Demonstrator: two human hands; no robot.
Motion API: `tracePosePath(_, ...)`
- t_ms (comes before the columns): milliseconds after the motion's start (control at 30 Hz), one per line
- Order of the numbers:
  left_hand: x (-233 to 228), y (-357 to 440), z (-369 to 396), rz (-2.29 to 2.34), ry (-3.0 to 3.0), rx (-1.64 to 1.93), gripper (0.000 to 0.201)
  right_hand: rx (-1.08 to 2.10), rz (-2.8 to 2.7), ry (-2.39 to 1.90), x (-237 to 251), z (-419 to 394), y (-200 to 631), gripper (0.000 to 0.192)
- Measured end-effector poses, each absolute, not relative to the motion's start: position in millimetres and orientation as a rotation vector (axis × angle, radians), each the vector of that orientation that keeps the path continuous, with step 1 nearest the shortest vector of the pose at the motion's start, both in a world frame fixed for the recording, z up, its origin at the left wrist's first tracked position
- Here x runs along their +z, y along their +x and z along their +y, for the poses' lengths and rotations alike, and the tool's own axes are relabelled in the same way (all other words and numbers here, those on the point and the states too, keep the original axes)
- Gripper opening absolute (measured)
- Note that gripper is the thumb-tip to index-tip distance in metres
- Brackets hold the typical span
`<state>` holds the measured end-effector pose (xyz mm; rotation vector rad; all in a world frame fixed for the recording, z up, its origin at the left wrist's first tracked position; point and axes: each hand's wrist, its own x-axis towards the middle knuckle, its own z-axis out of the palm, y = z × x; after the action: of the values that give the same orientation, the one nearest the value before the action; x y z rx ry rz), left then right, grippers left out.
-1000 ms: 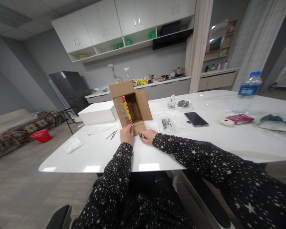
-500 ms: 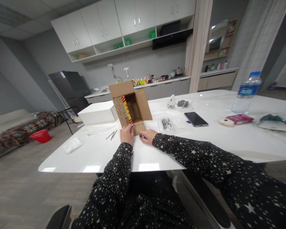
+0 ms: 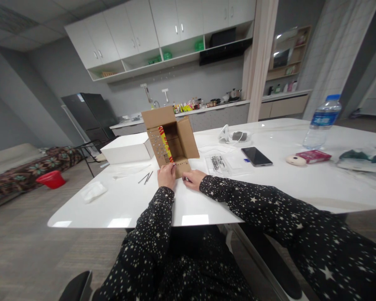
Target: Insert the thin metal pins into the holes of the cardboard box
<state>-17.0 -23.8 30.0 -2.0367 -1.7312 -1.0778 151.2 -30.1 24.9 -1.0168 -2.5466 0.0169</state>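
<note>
An open cardboard box (image 3: 188, 140) stands on the white table with its opening facing me. Small shiny bits dot its left flap (image 3: 158, 146), beside a red and yellow strip of tape (image 3: 165, 143). Along the lower flap (image 3: 182, 168) runs a row of small dark marks or bits. My left hand (image 3: 167, 176) is closed at the lower left corner of the box, fingertips pinched against the flap; what they hold is too small to tell. My right hand (image 3: 194, 179) rests by the flap's right side, fingers curled together around something small and dark.
Two thin metal tools (image 3: 146, 178) lie left of my hands, near a crumpled tissue (image 3: 94, 192) and a white box (image 3: 127, 149). Rightward are a clear plastic case (image 3: 218, 164) of small dark pieces, a phone (image 3: 257, 156), a maroon pack (image 3: 315, 156) and a water bottle (image 3: 322, 121).
The view has shifted very slightly. Both hands and the cardboard box keep the same positions, with no visible change in grip.
</note>
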Motion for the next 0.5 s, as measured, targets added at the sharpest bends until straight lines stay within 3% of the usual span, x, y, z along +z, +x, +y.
tracePosePath(500, 28.8, -10.2, -19.3, -1.691, -2.018, -1.036, 0.027, -0.002, -2.547, -1.013, 23.4, -27.9, 151.7, 0.020)
